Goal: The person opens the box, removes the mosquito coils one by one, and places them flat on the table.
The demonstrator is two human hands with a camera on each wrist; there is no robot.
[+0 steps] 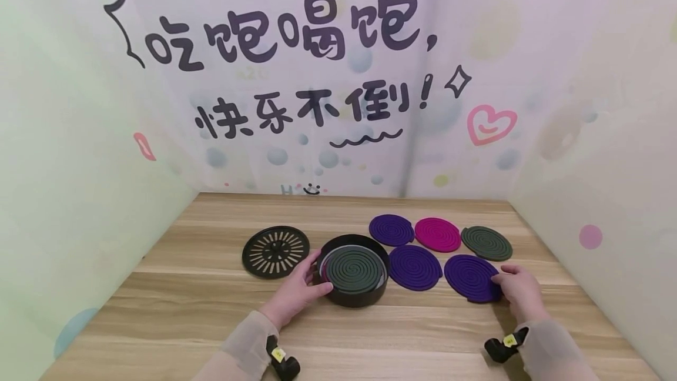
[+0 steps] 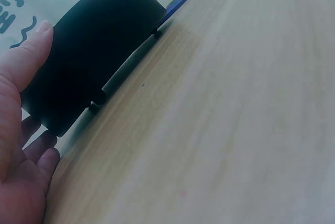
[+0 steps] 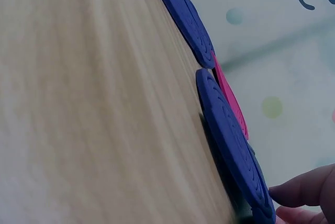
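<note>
A round black tin [image 1: 355, 298] stands on the table with a green mosquito coil [image 1: 354, 269] lying in it; a bit of pink shows under the coil's left edge. My left hand [image 1: 298, 290] grips the tin's left side, thumb at the front and fingers behind, as the left wrist view also shows. Farther right, my right hand [image 1: 520, 290] pinches the right edge of a purple mosquito coil [image 1: 471, 277]. In the right wrist view that purple coil [image 3: 230, 140] tilts a little off the wood, with dark shadow beneath.
A slotted black lid [image 1: 276, 251] lies left of the tin. Two more purple coils [image 1: 391, 230] lie to its right, along with a pink coil [image 1: 438, 234] and another green coil [image 1: 486, 243]. A printed curtain [image 1: 328, 163] closes off the table's back edge.
</note>
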